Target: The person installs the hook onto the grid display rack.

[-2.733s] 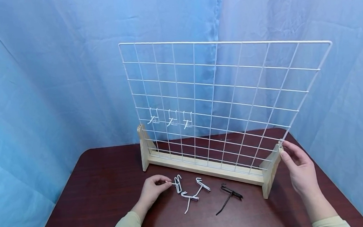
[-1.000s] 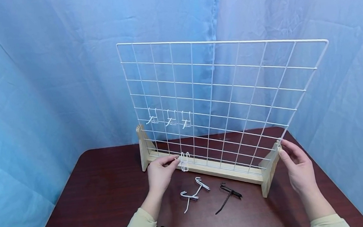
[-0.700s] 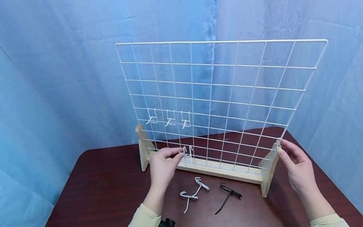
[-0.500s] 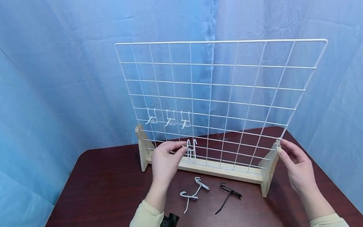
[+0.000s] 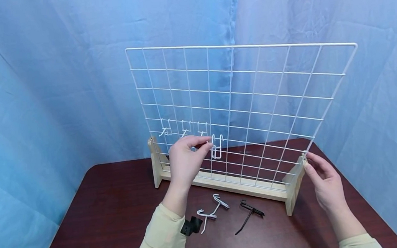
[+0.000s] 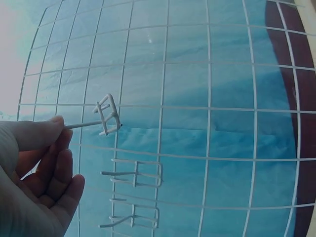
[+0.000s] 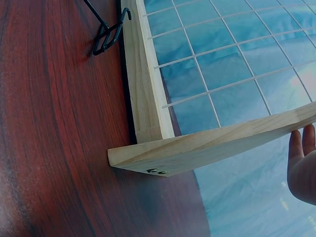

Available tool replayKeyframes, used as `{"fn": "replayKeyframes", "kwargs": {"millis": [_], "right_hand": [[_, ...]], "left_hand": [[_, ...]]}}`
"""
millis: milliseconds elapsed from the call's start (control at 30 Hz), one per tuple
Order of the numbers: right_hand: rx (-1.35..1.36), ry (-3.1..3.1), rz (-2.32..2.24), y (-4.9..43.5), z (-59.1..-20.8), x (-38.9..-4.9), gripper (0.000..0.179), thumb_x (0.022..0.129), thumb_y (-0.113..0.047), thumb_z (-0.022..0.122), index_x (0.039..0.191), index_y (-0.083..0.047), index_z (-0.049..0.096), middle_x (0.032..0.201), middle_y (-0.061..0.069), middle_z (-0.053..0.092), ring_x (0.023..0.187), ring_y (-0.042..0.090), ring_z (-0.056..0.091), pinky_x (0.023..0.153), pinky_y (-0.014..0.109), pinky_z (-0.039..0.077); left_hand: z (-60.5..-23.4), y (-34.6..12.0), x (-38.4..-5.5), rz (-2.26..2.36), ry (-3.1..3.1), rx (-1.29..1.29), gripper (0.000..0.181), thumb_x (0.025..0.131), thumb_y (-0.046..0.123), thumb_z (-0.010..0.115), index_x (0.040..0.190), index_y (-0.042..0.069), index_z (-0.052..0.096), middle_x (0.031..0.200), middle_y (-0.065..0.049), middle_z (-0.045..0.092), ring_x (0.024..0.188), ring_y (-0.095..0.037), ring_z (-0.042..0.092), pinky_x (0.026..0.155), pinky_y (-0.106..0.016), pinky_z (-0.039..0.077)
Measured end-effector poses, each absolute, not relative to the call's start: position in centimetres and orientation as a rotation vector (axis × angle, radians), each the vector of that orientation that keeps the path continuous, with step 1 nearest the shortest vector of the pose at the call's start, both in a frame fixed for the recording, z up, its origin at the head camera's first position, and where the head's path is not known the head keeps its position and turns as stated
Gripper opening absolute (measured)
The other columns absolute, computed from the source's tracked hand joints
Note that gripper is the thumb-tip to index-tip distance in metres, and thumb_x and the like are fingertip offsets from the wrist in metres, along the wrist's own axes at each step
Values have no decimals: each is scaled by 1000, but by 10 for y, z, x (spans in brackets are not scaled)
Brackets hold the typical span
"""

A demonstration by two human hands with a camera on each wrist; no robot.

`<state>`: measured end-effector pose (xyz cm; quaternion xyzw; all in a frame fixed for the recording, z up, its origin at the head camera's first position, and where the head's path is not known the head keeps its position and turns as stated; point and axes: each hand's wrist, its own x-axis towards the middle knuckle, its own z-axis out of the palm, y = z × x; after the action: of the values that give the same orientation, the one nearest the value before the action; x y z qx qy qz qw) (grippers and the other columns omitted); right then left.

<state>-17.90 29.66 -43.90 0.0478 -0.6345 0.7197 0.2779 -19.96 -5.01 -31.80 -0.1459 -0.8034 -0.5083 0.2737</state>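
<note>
My left hand (image 5: 184,163) pinches the prong of a white wire display hook (image 5: 217,158) between thumb and fingertips. In the head view, this hook's two bent tips overlap the white grid panel (image 5: 241,45), just right of three similar hooks hanging in a row. In the left wrist view the held hook (image 6: 114,108) is tilted in front of the mesh, beside two hung hooks (image 6: 148,174). My right hand (image 5: 328,186) grips the top of the wooden side support (image 5: 294,184) at the panel's right edge, thumb in front.
Two white hooks (image 5: 221,202) and one black hook (image 5: 248,209) lie on the dark red table (image 5: 114,206) before the stand's wooden base bar (image 5: 237,187). Blue curtains (image 5: 61,91) hang behind and at both sides.
My left hand picked the white hook up off the table and carried it up and to the right, to the mesh. The right hand stays on the support.
</note>
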Motion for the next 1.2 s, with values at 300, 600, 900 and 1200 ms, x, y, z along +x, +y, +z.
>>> {"fn": "replayKeyframes", "kwargs": {"millis": [300, 600, 900, 1200], "right_hand": [[119, -1709, 1926, 297, -439, -179, 35, 94, 14, 54, 128, 8, 60, 110, -3, 67, 96, 8, 58, 80, 12, 48], [119, -1706, 1926, 297, -440, -179, 36, 94, 14, 54, 128, 8, 60, 110, -3, 67, 96, 8, 59, 80, 12, 48], [148, -1674, 1943, 296, -440, -181, 35, 94, 15, 53, 128, 10, 60, 108, -2, 68, 96, 8, 60, 80, 13, 49], [140, -1685, 1938, 296, -440, -180, 35, 94, 14, 54, 128, 9, 60, 109, -2, 68, 96, 8, 59, 80, 12, 48]], "left_hand": [[-302, -42, -209, -1385, -2188, -398, 12, 83, 10, 80, 94, 11, 81, 90, -2, 75, 86, -18, 65, 67, -32, 49], [-295, -38, -221, -1373, -2185, -374, 12, 83, 9, 79, 94, 10, 81, 89, -4, 75, 83, -19, 66, 65, -31, 50], [-293, -31, -231, -1295, -2146, -352, 10, 82, 9, 80, 92, 9, 81, 88, -3, 76, 86, -20, 68, 68, -32, 52], [-302, -27, -233, -1229, -2209, -342, 11, 83, 12, 80, 94, 11, 81, 89, -2, 76, 87, -19, 67, 73, -32, 51]]}}
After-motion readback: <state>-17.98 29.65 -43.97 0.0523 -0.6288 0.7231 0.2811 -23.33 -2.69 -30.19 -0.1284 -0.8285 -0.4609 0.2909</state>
